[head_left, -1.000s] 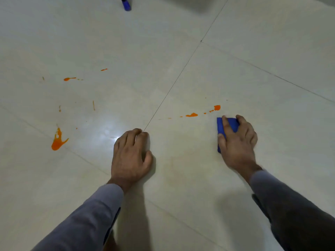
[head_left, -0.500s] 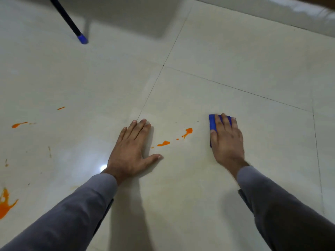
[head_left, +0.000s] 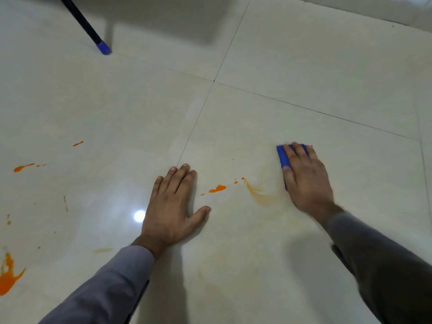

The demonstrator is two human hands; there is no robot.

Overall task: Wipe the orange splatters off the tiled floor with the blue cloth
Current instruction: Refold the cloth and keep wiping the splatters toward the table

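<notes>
My right hand (head_left: 306, 176) lies flat on the folded blue cloth (head_left: 282, 157), pressing it onto the pale tiled floor (head_left: 257, 118); most of the cloth is hidden under the palm. A faint orange smear (head_left: 259, 195) curves just left of the cloth. Between my hands sits a small orange splatter (head_left: 217, 188) with tiny drops beside it. My left hand (head_left: 170, 204) rests flat on the floor, fingers straight. More orange marks lie far left: a streak (head_left: 23, 167), a dash (head_left: 77, 143) and a large blotch (head_left: 8, 275).
A black furniture leg with a blue foot (head_left: 102, 48) stands on the floor at the upper left. Grout lines cross near the middle of the view. A bright light reflection (head_left: 139, 216) shines beside my left wrist.
The splatter nearest the cloth has turned into a faint orange smear as my right hand swept the cloth over it. My left hand went from curled to flat. The view shifted right.
</notes>
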